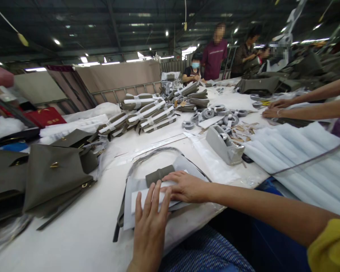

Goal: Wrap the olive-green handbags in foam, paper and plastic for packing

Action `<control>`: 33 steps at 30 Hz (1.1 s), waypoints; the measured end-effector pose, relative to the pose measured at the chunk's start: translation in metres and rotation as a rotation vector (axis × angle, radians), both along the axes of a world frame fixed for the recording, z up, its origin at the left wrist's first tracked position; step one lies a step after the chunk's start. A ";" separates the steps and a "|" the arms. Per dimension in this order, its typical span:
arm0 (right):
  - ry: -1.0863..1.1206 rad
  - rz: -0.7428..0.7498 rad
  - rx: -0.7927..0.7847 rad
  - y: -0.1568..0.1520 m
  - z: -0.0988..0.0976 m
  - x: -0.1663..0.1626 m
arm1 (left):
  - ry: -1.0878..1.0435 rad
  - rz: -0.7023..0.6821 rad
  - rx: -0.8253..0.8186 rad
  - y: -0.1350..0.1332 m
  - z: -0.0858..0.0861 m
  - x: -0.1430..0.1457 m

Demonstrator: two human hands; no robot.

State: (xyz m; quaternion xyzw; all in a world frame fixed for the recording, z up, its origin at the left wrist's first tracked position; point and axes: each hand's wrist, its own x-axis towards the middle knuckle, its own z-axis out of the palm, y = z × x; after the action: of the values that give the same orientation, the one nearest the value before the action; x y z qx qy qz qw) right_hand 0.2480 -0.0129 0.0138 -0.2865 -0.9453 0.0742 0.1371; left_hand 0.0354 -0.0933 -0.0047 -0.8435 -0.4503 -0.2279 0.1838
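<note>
Olive bags [56,177] at left on white counter [102,226]. Wrapped olive bundles [153,113] piled far centre. Near centre: grey sheet [127,204] on counter, dark strap [147,153] looping round its far side, white pad [144,195] and olive roll [158,173] on top. Left hand [150,223]: fingers spread, laid on pad, gripping nothing. Right hand [187,187]: fingers over pad beside roll, can't tell if pinching. Right: tape dispenser [225,145], then foam sheets [297,158], co-worker's hands [277,109] beyond.

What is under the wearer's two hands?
A flat white piece shows under the left hand and right hand, with a gray sheet beneath; the parts directly below the hands are covered.
</note>
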 end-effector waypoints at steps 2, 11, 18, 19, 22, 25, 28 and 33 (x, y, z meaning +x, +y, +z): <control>0.016 -0.003 0.015 0.002 -0.003 -0.001 | 0.033 -0.047 -0.073 0.009 0.000 0.003; 0.510 -0.028 0.116 -0.041 0.002 0.025 | 0.098 -0.075 -0.066 0.012 -0.022 0.001; 0.396 -0.588 -0.302 -0.102 -0.008 0.061 | 0.102 -0.055 -0.139 0.009 -0.016 0.005; 0.385 -0.650 -0.404 -0.103 -0.010 0.061 | 0.099 -0.055 -0.141 0.009 -0.016 0.005; 0.528 -0.719 -0.722 -0.101 -0.013 0.055 | 0.093 -0.051 -0.146 0.008 -0.015 0.005; 0.974 -0.708 -1.056 -0.100 -0.011 0.043 | 0.087 -0.047 -0.146 0.007 -0.014 0.006; 1.461 -0.718 -1.235 -0.100 -0.015 0.029 | 0.080 -0.037 -0.143 0.008 -0.013 0.005; 1.609 -0.839 -1.215 -0.090 -0.028 0.020 | 0.073 -0.037 -0.134 0.010 -0.012 0.002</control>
State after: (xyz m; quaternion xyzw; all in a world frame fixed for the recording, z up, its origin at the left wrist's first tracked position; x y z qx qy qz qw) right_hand 0.2682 -0.1025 -0.0142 -0.4736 -0.2115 0.6416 0.5651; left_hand 0.0376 -0.0829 -0.0166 -0.8698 -0.4420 -0.1695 0.1389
